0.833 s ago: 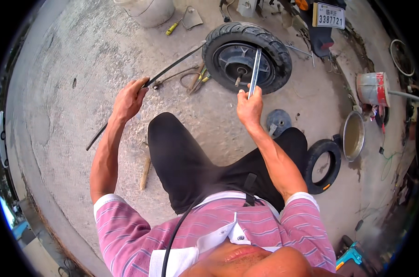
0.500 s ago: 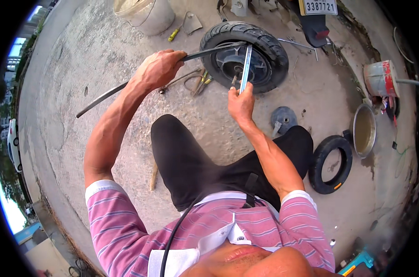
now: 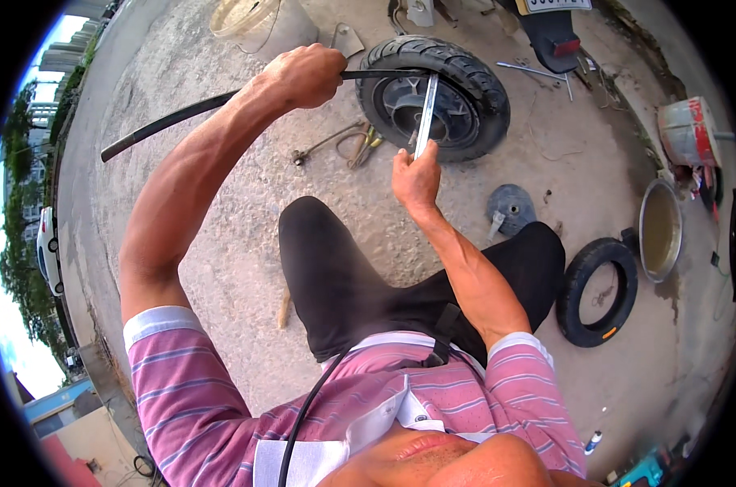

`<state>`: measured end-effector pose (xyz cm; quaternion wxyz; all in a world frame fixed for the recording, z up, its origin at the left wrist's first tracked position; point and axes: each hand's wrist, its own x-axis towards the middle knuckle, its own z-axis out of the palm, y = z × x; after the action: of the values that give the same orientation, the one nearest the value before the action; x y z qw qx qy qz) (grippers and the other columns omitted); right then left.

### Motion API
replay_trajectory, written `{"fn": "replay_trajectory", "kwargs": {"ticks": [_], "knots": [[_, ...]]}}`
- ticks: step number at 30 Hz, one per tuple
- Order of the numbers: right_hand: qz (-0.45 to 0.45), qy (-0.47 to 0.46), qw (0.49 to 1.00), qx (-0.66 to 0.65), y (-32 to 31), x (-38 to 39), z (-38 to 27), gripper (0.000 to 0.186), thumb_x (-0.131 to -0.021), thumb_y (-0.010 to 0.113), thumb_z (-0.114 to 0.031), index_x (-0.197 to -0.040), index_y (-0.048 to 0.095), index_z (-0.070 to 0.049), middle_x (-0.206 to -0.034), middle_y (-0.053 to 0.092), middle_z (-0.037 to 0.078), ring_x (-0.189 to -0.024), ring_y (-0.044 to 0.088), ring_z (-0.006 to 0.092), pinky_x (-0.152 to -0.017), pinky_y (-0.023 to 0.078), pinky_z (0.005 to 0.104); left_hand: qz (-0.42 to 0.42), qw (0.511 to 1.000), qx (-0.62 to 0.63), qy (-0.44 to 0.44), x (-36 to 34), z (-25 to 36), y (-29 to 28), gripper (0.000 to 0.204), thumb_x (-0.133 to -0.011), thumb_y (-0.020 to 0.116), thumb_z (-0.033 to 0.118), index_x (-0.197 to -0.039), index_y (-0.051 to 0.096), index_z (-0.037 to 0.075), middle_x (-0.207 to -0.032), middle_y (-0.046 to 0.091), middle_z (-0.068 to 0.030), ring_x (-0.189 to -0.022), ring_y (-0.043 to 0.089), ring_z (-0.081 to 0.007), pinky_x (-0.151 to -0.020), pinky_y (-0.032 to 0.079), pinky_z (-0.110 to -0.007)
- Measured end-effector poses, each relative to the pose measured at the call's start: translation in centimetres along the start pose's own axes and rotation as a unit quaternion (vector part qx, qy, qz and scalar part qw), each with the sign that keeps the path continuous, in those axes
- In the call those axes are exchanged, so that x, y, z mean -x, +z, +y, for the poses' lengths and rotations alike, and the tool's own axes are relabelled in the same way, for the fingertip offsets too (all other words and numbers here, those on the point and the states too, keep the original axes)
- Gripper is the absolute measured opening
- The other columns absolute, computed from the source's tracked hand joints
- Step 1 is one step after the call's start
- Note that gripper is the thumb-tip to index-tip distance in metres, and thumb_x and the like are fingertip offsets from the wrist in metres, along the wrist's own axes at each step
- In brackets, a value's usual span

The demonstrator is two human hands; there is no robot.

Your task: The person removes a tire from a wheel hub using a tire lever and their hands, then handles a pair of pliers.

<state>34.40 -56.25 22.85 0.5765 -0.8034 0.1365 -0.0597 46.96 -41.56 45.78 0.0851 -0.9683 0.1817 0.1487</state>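
Note:
A black scooter wheel with its tyre (image 3: pixel 491 101) lies tilted on the ground ahead of me. My left hand (image 3: pixel 307 75) is closed around a long dark pry bar (image 3: pixel 169 120), whose far end reaches the inner edge of the tyre. The bar's other end sticks out to the left above my forearm. Gripped in my right hand (image 3: pixel 417 178) is a flat silver tyre lever (image 3: pixel 426 114). Its tip meets the tyre's edge beside the end of the pry bar, and its shaft crosses the wheel hub (image 3: pixel 402 99).
A whitish bucket (image 3: pixel 266 32) stands behind my left hand. Pliers (image 3: pixel 368 148) and a rod-like tool (image 3: pixel 323 144) lie left of the wheel. To the right are a round metal plate (image 3: pixel 514 209), a loose tyre (image 3: pixel 569 312), a basin of murky liquid (image 3: pixel 660 231) and a red-marked bucket (image 3: pixel 680 134).
My left hand has moved up and forward, swinging the pry bar's free end upward and farther left. My right hand has shifted slightly left with the tyre lever still in it.

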Motion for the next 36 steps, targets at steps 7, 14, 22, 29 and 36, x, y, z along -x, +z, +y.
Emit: {"fn": "replay_trajectory", "kwargs": {"ticks": [7, 14, 22, 29, 36], "knots": [[0.006, 0.010, 1.000, 0.002, 0.6, -2.0, 0.0, 0.039, -0.093, 0.062, -0.017, -0.116, 0.042, 0.006, -0.083, 0.068, 0.028, -0.081, 0.067, 0.0517, -0.073, 0.052, 0.0580, 0.007, 0.999, -0.020, -0.024, -0.9, 3.7, 0.2, 0.020, -0.094, 0.061, 0.013, -0.103, 0.075, 0.003, -0.100, 0.073, -0.0226, -0.096, 0.071, -0.0425, -0.082, 0.056, -0.052], [0.011, -0.007, 0.999, 0.032, 0.5, -2.9, 0.1, 0.038, -0.093, 0.060, -0.017, -0.115, 0.041, 0.006, -0.084, 0.068, 0.029, -0.082, 0.067, 0.0527, -0.071, 0.052, 0.0600, 0.002, 0.997, -0.055, -0.054, -3.7, 7.0, -3.4, 0.028, -0.087, 0.057, 0.005, -0.107, 0.076, 0.003, -0.112, 0.073, -0.0230, -0.106, 0.072, -0.0399, -0.085, 0.059, -0.049], [0.018, -0.005, 0.999, 0.040, -0.4, -6.0, 1.4, 0.038, -0.092, 0.061, -0.020, -0.116, 0.043, 0.003, -0.085, 0.068, 0.031, -0.086, 0.066, 0.0546, -0.074, 0.052, 0.0612, 0.048, 0.986, 0.121, -0.105, -2.9, 4.2, 6.6, 0.023, -0.094, 0.064, 0.020, -0.107, 0.074, 0.004, -0.101, 0.072, -0.0252, -0.101, 0.069, -0.0442, -0.087, 0.054, -0.052], [-0.005, 0.001, 1.000, -0.004, -0.7, -6.4, 0.2, 0.036, -0.089, 0.068, -0.023, -0.105, 0.053, 0.006, -0.091, 0.070, 0.028, -0.088, 0.069, 0.0472, -0.076, 0.053, 0.0500, 0.135, 0.938, 0.285, -0.145, -1.0, 3.7, 13.6, 0.030, -0.092, 0.067, 0.018, -0.116, 0.073, 0.002, -0.104, 0.073, -0.0265, -0.102, 0.070, -0.0427, -0.091, 0.054, -0.048], [-0.028, -0.019, 0.997, -0.072, -1.6, -4.9, -0.8, 0.024, -0.094, 0.066, -0.017, -0.098, 0.054, 0.003, -0.080, 0.064, 0.015, -0.073, 0.066, 0.0273, -0.068, 0.051, 0.0422, 0.209, 0.863, 0.420, -0.189, 0.4, 4.9, 19.8, 0.030, -0.092, 0.070, 0.022, -0.113, 0.073, 0.000, -0.096, 0.074, -0.0253, -0.095, 0.072, -0.0418, -0.086, 0.056, -0.047]]}}
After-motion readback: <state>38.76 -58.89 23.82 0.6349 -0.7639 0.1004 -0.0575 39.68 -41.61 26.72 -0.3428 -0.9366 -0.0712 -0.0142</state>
